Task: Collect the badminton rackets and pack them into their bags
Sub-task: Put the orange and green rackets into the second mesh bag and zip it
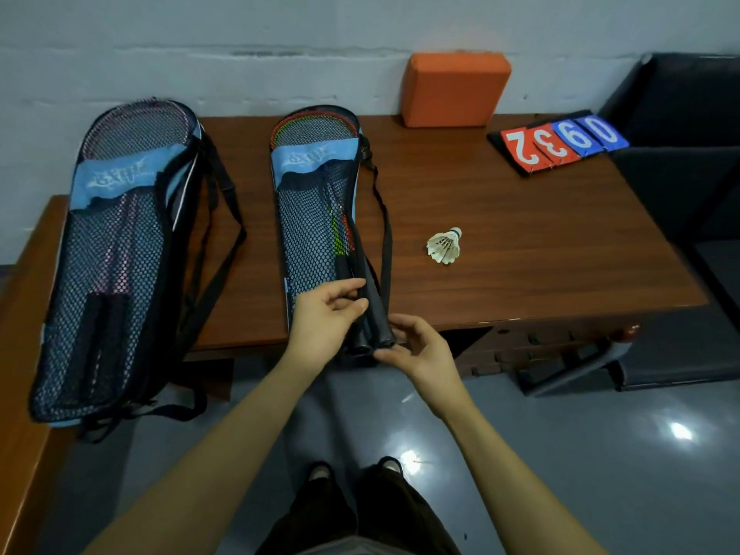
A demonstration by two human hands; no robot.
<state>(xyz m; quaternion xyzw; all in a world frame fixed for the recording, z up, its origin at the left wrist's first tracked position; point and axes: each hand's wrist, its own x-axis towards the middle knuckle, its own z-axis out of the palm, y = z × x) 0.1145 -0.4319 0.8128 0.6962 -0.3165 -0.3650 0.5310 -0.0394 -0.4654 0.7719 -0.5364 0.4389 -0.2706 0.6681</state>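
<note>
Spanning most of the view, the brown table (500, 202) carries two blue mesh bags. The left bag (116, 250) hangs over the table's near corner with two rackets' handles showing through its mesh, so it looks packed. The middle bag (316, 202) holds a red and a green-framed racket (314, 128), heads at the far end, but their black handles (370, 314) stick out past the near mouth, over the table edge.

Both hands work at that mouth. The left hand (326, 318) has its fingers curled onto the handles beside the mesh edge, a light grasping grip. The right hand (416, 348) touches the butt ends with loosely bent fingers, grip relaxed.

By this view, collecting is done; seating the handles and closing the second bag remain. An orange block (454, 90), a scoreboard (560, 142) and a shuttlecock (444, 246) lie apart to the right.
</note>
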